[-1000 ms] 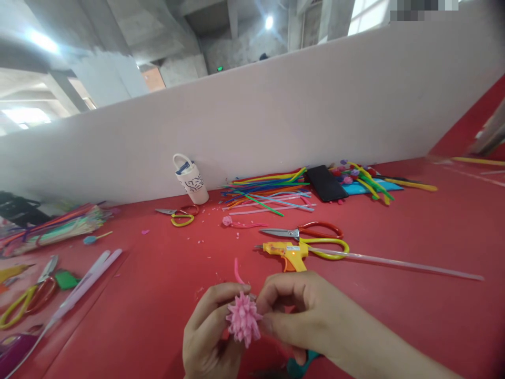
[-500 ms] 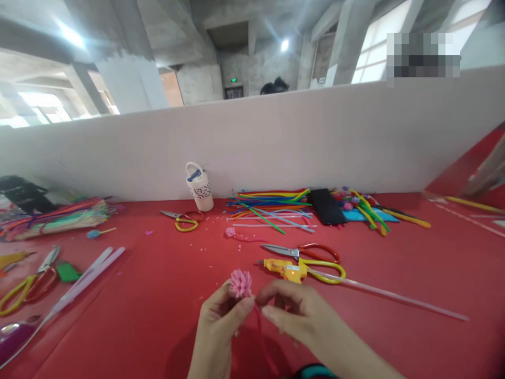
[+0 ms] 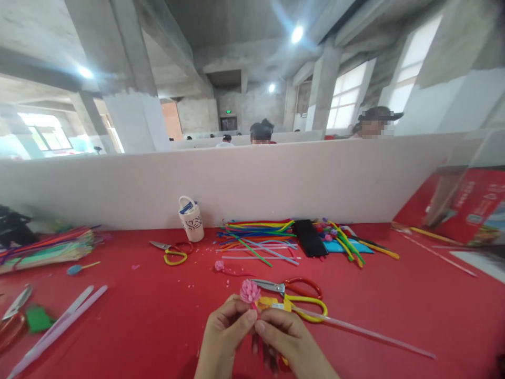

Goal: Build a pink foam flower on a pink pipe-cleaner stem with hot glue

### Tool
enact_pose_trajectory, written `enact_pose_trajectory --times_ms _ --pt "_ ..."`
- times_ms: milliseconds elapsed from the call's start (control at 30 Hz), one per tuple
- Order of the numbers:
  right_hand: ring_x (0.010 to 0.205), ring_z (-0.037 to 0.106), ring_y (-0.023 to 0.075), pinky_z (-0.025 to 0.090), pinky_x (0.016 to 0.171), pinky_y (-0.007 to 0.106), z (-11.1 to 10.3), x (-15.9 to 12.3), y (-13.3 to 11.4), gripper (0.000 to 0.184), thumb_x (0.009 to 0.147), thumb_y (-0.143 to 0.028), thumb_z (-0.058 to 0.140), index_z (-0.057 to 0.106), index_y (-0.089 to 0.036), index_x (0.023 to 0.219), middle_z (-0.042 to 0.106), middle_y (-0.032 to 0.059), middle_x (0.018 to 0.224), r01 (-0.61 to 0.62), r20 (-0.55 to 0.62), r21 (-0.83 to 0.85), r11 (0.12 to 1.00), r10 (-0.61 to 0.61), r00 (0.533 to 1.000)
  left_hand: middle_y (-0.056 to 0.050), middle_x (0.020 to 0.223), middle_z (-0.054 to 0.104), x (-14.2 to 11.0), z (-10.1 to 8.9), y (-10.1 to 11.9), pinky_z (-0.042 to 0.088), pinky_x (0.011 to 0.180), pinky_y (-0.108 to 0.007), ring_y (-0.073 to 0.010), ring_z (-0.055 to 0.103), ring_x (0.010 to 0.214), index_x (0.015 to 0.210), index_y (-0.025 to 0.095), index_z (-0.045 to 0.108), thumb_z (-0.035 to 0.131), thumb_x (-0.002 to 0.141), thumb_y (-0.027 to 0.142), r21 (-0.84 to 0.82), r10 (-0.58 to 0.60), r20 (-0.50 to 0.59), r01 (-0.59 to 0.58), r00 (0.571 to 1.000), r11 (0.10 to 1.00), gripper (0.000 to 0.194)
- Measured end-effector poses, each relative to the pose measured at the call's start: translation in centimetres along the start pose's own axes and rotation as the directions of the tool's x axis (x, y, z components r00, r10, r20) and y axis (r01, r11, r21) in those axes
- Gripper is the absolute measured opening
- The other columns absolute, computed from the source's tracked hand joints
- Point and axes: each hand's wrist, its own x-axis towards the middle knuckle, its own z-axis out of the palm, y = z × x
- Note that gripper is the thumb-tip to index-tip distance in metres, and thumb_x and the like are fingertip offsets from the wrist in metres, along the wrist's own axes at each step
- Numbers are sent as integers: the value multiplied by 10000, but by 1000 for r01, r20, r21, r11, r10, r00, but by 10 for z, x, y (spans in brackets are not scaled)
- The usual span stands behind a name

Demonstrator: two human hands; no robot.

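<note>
A pink craft flower [image 3: 250,290] with layered, pointed petals stands upright above my fingertips. Just under its head, my left hand [image 3: 225,332] pinches the base between thumb and forefinger. My right hand [image 3: 287,331] is closed with its fingertips on the pink stem right below the bloom, and the rest of the stem hangs down between both hands. Partly covered by the flower and my right hand is a yellow glue gun [image 3: 276,303] with a clear glue stick [image 3: 374,332] running out behind it. Scissors with red and yellow handles [image 3: 305,311] lie against the gun.
Coloured pipe cleaners [image 3: 252,237], a black phone [image 3: 310,238] and a white cup [image 3: 192,221] stand along the white partition [image 3: 244,184]. A small pink flower [image 3: 219,266] and another pair of scissors [image 3: 175,258] lie ahead. At left are pale purple strips [image 3: 74,316]. People sit beyond the partition.
My view has tilted up. The flower has turned from facing me to standing upright. My right hand has come in from the side onto the stem, against my left fingertips.
</note>
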Motion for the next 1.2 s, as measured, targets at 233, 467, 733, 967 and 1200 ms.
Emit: enact_pose_trajectory --times_ms 233,467,733,967,1200 --pt "459 419 89 350 476 213 -12 11 -20 374 800 -499 504 530 -158 649 459 -32 540 142 -47 -98 985 -147 988 18 581 546 19 13 13 401 452 -174 -65 495 472 567 132 692 829 504 321 -31 22 56 -20 998 999 242" --pt "598 468 120 355 557 224 -27 8 -51 102 764 -223 561 552 -180 672 493 -24 647 352 -192 -361 864 -438 878 80 355 471 13 14 28 163 299 -99 16 294 257 580 131 594 820 509 385 -58 -63 -33 61 997 996 347" --pt "624 547 103 428 575 194 -15 4 -45 56 797 -141 535 552 -194 789 553 -22 721 477 -142 -443 759 -585 798 12 474 631 9 12 29 287 249 -102 -39 467 228 635 126 599 784 584 377 -83 -204 183 222 962 972 316" --pt "624 563 99 432 592 194 -17 -1 -53 80 794 -126 548 591 -181 755 577 -20 699 428 -171 -427 797 -536 827 9 447 632 1 23 31 283 244 -75 -29 467 223 629 114 609 775 602 327 -110 -251 150 269 956 957 272" --pt "625 569 90 433 604 181 -17 -4 -55 91 778 -105 566 607 -183 759 593 -31 689 391 -217 -436 810 -516 829 15 427 617 -2 29 33 297 249 -71 -30 466 227 643 120 612 772 603 321 -87 -259 132 271 957 959 261"
